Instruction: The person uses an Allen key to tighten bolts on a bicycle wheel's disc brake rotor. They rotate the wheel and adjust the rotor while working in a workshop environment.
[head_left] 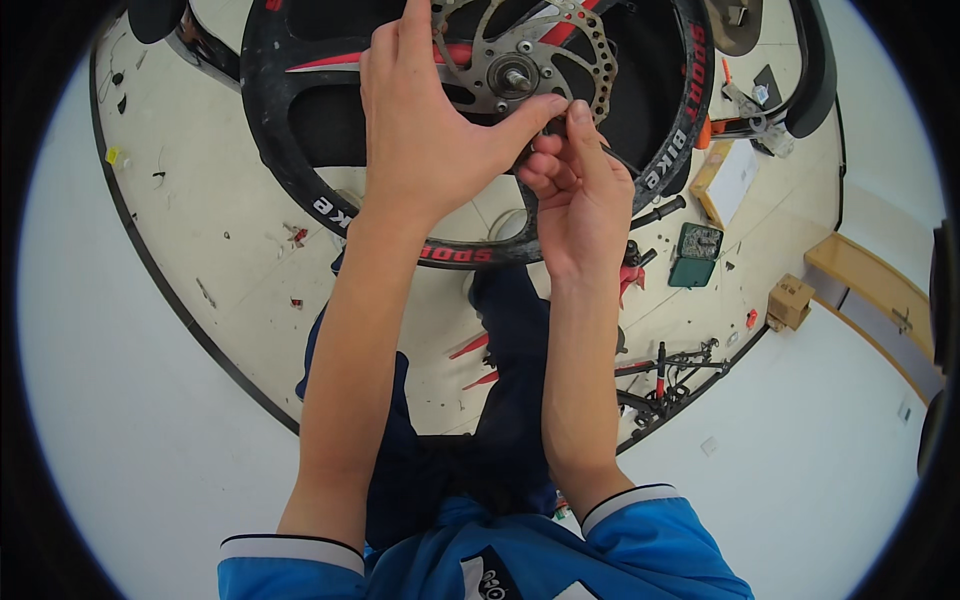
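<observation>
A black bicycle wheel (297, 190) with red marks and broad spokes fills the top middle. At its hub (513, 76), with the threaded axle end showing, sits a silver brake disc (603, 68) with holes round its edge. My left hand (425, 140) lies over the disc's left side, fingers stretched upward and thumb reaching right to the disc's lower edge. Thumb and fingers of my right hand (582, 190) are pinched together by that thumb tip, below the hub. Whatever small dark thing they hold is mostly hidden by the fingers.
An opened green case (697, 255) and a shallow box (724, 182) lie on the floor at right. Further down are a bicycle frame (662, 385) and a small cardboard box (790, 302) by the wall. Scraps (297, 235) lie on the floor at left.
</observation>
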